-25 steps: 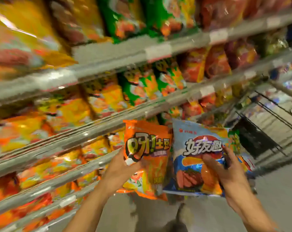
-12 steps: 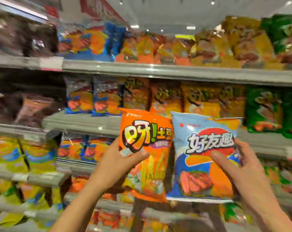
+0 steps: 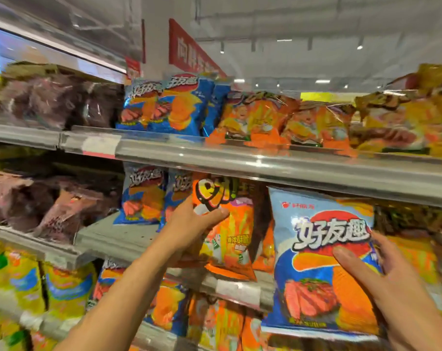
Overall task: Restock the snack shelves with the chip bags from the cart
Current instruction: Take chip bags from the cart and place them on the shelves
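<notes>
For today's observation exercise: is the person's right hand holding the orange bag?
No, the right hand holds the blue bag.

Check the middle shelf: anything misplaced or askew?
Nothing damaged or spilled. The orange bag in the left hand tilts as it enters the middle shelf beside blue bags, not yet seated. The right hand holds another blue bag.
</notes>
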The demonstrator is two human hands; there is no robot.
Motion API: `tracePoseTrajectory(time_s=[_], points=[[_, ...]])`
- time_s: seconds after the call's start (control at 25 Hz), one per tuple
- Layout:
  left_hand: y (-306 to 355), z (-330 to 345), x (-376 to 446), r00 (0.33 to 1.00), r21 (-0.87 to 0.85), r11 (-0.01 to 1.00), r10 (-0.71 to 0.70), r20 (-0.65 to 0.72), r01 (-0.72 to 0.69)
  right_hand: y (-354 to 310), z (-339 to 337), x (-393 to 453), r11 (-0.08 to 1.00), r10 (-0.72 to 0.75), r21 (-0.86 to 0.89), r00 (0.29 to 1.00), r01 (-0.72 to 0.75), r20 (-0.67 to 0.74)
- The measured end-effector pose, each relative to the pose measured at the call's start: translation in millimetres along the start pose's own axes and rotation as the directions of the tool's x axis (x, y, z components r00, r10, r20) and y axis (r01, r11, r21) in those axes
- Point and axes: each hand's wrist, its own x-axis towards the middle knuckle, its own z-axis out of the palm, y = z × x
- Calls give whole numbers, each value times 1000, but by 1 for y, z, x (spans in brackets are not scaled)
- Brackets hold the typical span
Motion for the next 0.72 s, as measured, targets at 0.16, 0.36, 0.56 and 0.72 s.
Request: tracePoseTrajectory(time_s=[0.16, 0.36, 0.56, 0.72], points=[[-14, 9, 42, 993, 19, 999, -49, 107, 47, 10, 5, 19, 1000, 24, 15, 999, -23, -46], [-51, 21, 59, 943, 25, 986, -167, 289, 167, 14, 23, 13, 998, 13, -56, 995, -19, -104], [-68, 17, 55, 897, 4, 974, -211, 388, 228, 9, 77, 3, 996, 7, -87, 989, -20, -150], [-81, -30, 43, 929, 65, 997, -50, 366, 28, 5, 146, 1, 999, 42, -5, 991, -43, -131]])
